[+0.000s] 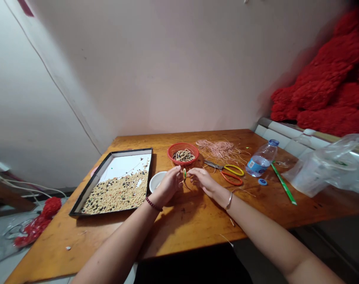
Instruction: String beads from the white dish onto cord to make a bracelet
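Observation:
In the middle of the table my left hand point(171, 183) and my right hand point(205, 181) are close together, fingertips facing. Between them is a small curved string of beads point(184, 175), pale with a green part. My left fingers are closed on its left side. The right fingertips are pinched at its other side, seemingly on its thin cord, though the exact grip is too small to make out. A white bowl point(155, 182) stands beside my left hand, partly hidden by it. Just beyond both hands sits a red plastic basket point(171, 155) holding several beaded strings point(183, 155).
At left lies a black-rimmed tray point(108, 154) of loose beads point(117, 193). Scissors point(234, 170) and pink cords point(219, 149) lie right of the basket. Farther right are a water bottle point(261, 158), blue cap point(262, 182), green strip point(283, 184) and plastic bag point(321, 169).

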The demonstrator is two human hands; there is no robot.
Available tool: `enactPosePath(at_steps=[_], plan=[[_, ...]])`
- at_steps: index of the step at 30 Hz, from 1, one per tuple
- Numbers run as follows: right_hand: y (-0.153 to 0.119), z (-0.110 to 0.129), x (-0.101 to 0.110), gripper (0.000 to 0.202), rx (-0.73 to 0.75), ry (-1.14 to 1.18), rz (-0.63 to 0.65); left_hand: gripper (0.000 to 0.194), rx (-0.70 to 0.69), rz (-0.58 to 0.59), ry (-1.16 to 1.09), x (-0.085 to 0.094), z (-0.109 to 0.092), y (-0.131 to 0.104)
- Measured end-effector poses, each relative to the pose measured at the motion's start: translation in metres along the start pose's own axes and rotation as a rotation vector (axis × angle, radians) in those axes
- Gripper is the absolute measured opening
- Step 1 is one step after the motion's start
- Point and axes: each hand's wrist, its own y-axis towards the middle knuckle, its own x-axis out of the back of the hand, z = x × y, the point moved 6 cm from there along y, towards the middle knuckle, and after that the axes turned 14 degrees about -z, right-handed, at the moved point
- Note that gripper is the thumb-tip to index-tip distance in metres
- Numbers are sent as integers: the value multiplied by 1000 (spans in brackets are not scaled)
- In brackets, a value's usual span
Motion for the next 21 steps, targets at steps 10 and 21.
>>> enactPosePath(at_steps=[10, 21], plan=[[-8, 23, 1, 12, -183, 463, 147, 33, 7, 54, 28, 1, 5, 3], [-11, 31, -9, 25, 441, -263, 107, 26, -695, -111, 555, -1, -33, -16]])
